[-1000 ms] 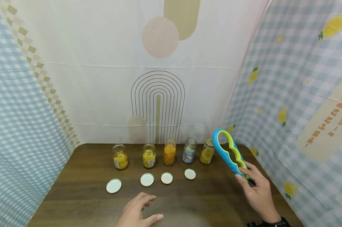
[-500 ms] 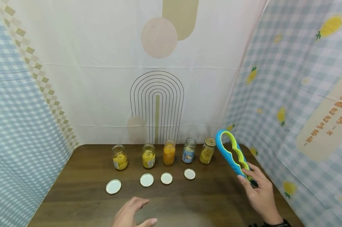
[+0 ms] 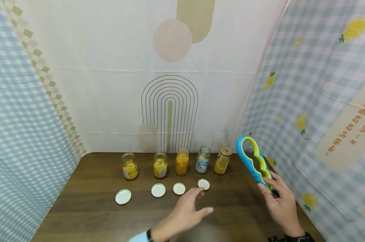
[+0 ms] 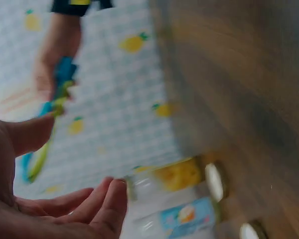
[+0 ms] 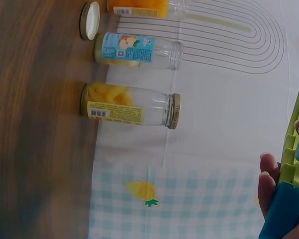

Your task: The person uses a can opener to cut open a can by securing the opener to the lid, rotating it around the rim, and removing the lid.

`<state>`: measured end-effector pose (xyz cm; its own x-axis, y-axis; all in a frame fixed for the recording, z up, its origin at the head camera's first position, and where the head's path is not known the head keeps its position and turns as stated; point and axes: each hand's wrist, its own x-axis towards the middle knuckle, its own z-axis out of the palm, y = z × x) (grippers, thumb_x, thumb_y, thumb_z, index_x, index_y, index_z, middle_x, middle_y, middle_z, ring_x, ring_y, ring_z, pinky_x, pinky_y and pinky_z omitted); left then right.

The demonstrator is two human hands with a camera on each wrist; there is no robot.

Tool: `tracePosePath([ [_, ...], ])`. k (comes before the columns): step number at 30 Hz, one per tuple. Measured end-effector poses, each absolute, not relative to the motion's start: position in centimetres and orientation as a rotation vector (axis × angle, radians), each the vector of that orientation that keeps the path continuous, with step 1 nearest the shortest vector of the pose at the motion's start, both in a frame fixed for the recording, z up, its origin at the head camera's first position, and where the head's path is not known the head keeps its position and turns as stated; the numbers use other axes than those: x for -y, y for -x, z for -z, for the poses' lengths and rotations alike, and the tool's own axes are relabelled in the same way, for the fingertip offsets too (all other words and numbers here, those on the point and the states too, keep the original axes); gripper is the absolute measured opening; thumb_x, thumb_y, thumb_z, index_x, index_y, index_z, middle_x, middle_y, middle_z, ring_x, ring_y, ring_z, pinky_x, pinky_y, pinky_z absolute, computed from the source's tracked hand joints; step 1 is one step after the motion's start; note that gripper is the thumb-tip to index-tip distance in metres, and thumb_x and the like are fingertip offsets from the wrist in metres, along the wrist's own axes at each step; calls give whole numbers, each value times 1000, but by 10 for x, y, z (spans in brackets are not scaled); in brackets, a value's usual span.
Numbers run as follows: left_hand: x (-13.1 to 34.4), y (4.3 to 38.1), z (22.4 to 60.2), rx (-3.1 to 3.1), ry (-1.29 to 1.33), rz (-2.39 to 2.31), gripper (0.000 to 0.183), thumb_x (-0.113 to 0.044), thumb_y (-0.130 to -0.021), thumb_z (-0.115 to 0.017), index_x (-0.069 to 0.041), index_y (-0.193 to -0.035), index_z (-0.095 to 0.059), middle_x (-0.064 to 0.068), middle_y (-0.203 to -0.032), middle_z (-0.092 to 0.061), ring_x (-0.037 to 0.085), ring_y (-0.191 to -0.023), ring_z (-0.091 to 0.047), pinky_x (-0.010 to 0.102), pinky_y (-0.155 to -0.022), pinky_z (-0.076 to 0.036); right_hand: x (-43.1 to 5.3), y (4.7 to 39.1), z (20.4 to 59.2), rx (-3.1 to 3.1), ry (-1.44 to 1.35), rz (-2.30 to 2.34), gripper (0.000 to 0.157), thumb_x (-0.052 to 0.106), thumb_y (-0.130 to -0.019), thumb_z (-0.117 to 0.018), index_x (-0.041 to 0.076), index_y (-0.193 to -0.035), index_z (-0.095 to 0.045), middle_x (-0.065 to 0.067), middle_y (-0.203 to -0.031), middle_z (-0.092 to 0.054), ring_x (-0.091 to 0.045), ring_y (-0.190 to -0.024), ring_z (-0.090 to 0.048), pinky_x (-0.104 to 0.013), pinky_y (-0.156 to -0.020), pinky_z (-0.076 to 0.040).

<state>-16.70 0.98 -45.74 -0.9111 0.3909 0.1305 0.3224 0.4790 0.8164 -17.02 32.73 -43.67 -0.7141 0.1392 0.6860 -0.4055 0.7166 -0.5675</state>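
Note:
My right hand (image 3: 280, 205) grips the lower end of a blue and lime-green jar opener (image 3: 252, 161), held up over the table's right side. Its scalloped opening faces up and holds nothing. My left hand (image 3: 186, 210) is in the air over the middle of the table, thumb and fingers apart, its fingertips near the rightmost white lid (image 3: 203, 184) in the head view. Beyond it at the right end of the row stands a fruit jar (image 3: 221, 161) with its gold lid (image 5: 175, 111) on. Left of that is a lidless jar with a blue label (image 3: 202, 160).
More lidless fruit jars stand along the back: an orange one (image 3: 181, 162), a yellow one (image 3: 160, 165) and another yellow one (image 3: 130, 166). Before them lie loose lids (image 3: 158, 190) with white insides up on the brown table (image 3: 88, 215). Cloth hangs behind and at both sides.
My left hand first drew back a little to the left, then moved right and forward toward the rightmost loose lid. My right hand shifted slightly right with the jar opener.

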Motion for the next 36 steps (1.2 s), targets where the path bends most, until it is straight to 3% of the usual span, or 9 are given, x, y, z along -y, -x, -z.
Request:
tracePosePath([
  [5,-59,223,471,-2531,-559,-1362,80,-53,-104,-66,-7,-164,-39,16,-166,-47,35,-153,-47,54,-125,-41,-326,173,435,2181,-179,-950,25,-10,-87,-81,-2,-111,-80,-19,-133,-70,20,-110,-56,1,-84,-45],
  [9,-97,256,478,-2508,-480,-1343,88,-51,-107,-61,-7,-171,-19,16,-179,-22,32,-166,-25,51,-133,-30,-326,173,436,2180,-179,-945,24,-8,-89,-81,-1,-112,-80,-16,-133,-70,19,-111,-57,1,-84,-45],
  [13,-135,276,478,-2498,-379,-1389,100,-47,-105,-67,-7,-172,-5,14,-182,-5,29,-170,-12,46,-135,-27,-328,170,438,2175,-150,-940,23,-7,-89,-81,-1,-112,-80,4,-134,-69,19,-112,-57,1,-85,-45],
  [17,-164,290,482,-2474,-238,-1524,105,-38,-103,-72,-7,-172,1,17,-182,2,33,-170,-5,46,-135,-26,-329,165,441,2165,-123,-947,24,-9,-87,-81,-1,-109,-81,25,-132,-63,19,-109,-58,1,-82,-46],
  [20,-172,306,489,-2454,-157,-1662,104,-28,-104,-71,-5,-171,4,21,-181,4,39,-169,-3,50,-135,-24,-327,166,442,2153,-144,-961,25,-11,-86,-81,0,-110,-81,27,-132,-61,18,-111,-58,0,-84,-45],
  [23,-173,327,499,-2459,-104,-1750,102,-24,-105,-70,-1,-171,4,26,-179,1,45,-167,-7,58,-133,-25,-323,171,442,2130,-189,-990,28,-13,-86,-80,0,-111,-81,19,-135,-64,14,-115,-59,0,-88,-45],
  [27,-183,359,529,-2484,-19,-1773,104,-29,-103,-74,-4,-171,-1,24,-180,-9,44,-167,-14,59,-133,-26,-322,172,442,2134,-186,-1008,30,-13,-86,-80,0,-113,-81,17,-136,-64,14,-117,-59,-1,-89,-45],
  [31,-195,368,544,-2459,-12,-1820,100,-30,-102,-75,-6,-172,-8,24,-177,-20,45,-166,-20,59,-132,-28,-324,167,443,2135,-193,-1002,31,-15,-85,-79,-1,-113,-81,17,-136,-64,13,-116,-60,0,-87,-47],
  [36,-193,362,534,-2521,-44,-1815,83,-24,-102,-75,-7,-167,-25,26,-167,-40,47,-153,-42,61,-122,-42,-323,163,445,2141,-212,-1030,32,-16,-85,-78,0,-113,-81,8,-138,-66,11,-117,-61,-1,-89,-48],
])
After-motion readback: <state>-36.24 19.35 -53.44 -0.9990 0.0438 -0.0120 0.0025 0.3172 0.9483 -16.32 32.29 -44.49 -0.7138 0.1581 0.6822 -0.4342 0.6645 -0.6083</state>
